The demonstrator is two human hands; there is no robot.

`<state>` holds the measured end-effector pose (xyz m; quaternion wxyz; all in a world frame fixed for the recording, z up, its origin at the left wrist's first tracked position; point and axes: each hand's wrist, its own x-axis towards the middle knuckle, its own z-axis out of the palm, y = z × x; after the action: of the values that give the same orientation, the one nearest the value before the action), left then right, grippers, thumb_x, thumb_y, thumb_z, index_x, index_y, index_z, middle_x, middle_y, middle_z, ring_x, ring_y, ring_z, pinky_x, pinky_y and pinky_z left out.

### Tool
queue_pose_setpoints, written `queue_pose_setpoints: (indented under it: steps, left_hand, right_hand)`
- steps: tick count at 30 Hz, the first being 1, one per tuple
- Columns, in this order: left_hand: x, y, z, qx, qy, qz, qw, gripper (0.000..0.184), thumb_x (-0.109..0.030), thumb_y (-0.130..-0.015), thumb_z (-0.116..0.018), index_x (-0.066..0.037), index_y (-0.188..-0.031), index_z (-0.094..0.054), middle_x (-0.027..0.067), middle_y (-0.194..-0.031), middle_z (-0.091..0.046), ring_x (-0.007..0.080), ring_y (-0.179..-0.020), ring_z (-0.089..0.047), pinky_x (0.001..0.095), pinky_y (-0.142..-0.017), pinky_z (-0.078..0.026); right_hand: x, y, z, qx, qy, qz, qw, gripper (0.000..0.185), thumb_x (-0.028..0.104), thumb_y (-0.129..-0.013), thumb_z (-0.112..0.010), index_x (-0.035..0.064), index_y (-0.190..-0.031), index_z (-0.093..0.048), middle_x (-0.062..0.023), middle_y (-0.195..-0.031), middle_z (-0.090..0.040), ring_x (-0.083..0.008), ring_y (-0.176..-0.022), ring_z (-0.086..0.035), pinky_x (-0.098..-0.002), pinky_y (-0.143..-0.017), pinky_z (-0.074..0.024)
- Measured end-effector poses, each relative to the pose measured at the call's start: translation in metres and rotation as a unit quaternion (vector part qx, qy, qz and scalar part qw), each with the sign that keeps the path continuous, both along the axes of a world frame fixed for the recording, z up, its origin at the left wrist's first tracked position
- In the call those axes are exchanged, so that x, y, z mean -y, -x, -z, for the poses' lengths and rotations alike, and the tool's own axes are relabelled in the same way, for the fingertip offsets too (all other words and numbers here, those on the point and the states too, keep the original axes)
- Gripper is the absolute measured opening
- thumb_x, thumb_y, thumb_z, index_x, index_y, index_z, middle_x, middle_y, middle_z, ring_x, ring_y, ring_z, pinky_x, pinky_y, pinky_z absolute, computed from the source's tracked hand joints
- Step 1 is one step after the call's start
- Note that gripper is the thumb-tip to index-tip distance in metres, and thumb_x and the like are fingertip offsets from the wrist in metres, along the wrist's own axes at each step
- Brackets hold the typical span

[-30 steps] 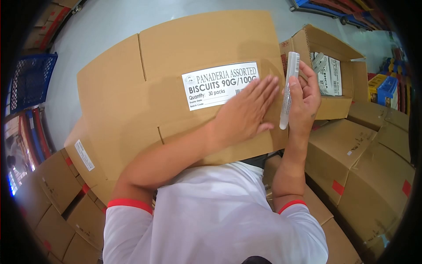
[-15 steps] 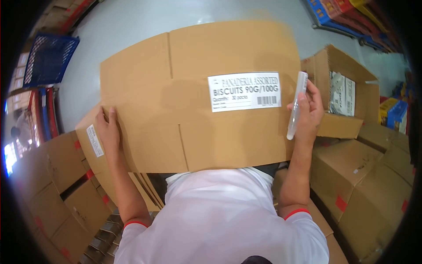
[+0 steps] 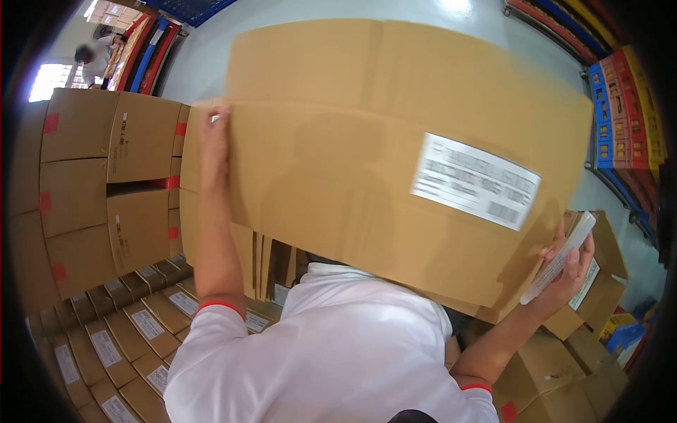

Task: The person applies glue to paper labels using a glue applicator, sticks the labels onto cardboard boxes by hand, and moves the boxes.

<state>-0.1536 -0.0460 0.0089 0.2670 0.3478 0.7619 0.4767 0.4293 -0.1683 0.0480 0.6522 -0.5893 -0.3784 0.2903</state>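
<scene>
A large flattened cardboard box spreads in front of me, with a blurred white label on its right half. My left hand is closed on the left edge of the cardboard, the thumb side facing me; some fingers are hidden. Near the lower right corner, my right hand is closed around a long whitish, partly translucent stick, whose exact kind I cannot make out. Those right fingers are beside the cardboard's edge; whether they press on it is unclear.
Stacked cartons with red tape stand on the left. Rows of labelled boxes lie below them. An open carton is at the right, with coloured crates behind it. A person is far off at upper left.
The flattened box has swung to a tilt, its right side lower and nearer me. My left hand has moved up and away, my right hand down and right. The view has turned.
</scene>
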Motion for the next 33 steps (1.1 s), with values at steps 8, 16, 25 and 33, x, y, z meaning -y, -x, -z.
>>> queue_pose_setpoints:
  steps: [8, 16, 25, 33]
  left_hand:
    - [0.2, 0.234, 0.099, 0.114, -0.065, -0.337, 0.932, 0.046, -0.027, -0.109, -0.061, -0.001, -0.147, -0.058, 0.0145, -0.142, -0.064, 0.031, -0.123, -0.065, 0.044, -0.103, -0.055]
    - [0.417, 0.226, 0.162, -0.235, 0.501, -0.197, 0.809, 0.039, -0.029, -0.102, -0.059, -0.006, -0.132, -0.068, 0.0147, -0.137, -0.067, 0.0337, -0.118, -0.067, 0.0471, -0.096, -0.056]
    - [0.198, 0.242, 0.166, -0.56, 0.208, -0.192, 0.779, 0.079, -0.053, -0.098, -0.062, 0.002, -0.153, -0.047, 0.0339, -0.135, -0.061, 0.0502, -0.127, -0.057, 0.0556, -0.111, -0.044]
    - [-0.061, 0.025, 0.092, -0.12, 0.036, 0.166, 0.978, 0.06, -0.041, -0.111, -0.051, -0.002, -0.157, -0.046, 0.0199, -0.157, -0.051, 0.0321, -0.14, -0.053, 0.0401, -0.116, -0.042]
  right_hand:
    - [-0.033, 0.028, -0.002, 0.01, 0.006, -0.098, 0.995, 0.063, 0.029, -0.098, -0.061, -0.013, -0.142, -0.048, -0.0105, -0.071, -0.057, -0.0172, -0.065, -0.063, -0.0425, -0.095, -0.0574]
    - [-0.027, 0.004, 0.004, -0.03, 0.063, -0.057, 0.996, 0.06, 0.033, -0.101, -0.059, -0.0099, -0.144, -0.051, -0.0066, -0.073, -0.058, -0.0126, -0.062, -0.058, -0.0317, -0.071, -0.0582]
    - [0.016, -0.096, -0.066, 0.118, 0.01, 0.122, 0.985, 0.044, 0.027, -0.099, -0.075, -0.0005, -0.132, -0.064, 0.0017, -0.085, -0.064, -0.0058, -0.064, -0.054, -0.0252, -0.066, -0.0515]
    - [0.058, -0.213, 0.016, 0.403, 0.296, 0.226, 0.836, 0.037, 0.034, -0.091, -0.079, -0.0001, -0.103, -0.073, -0.0174, -0.074, -0.067, -0.0311, -0.073, -0.067, -0.0423, -0.07, -0.0523]
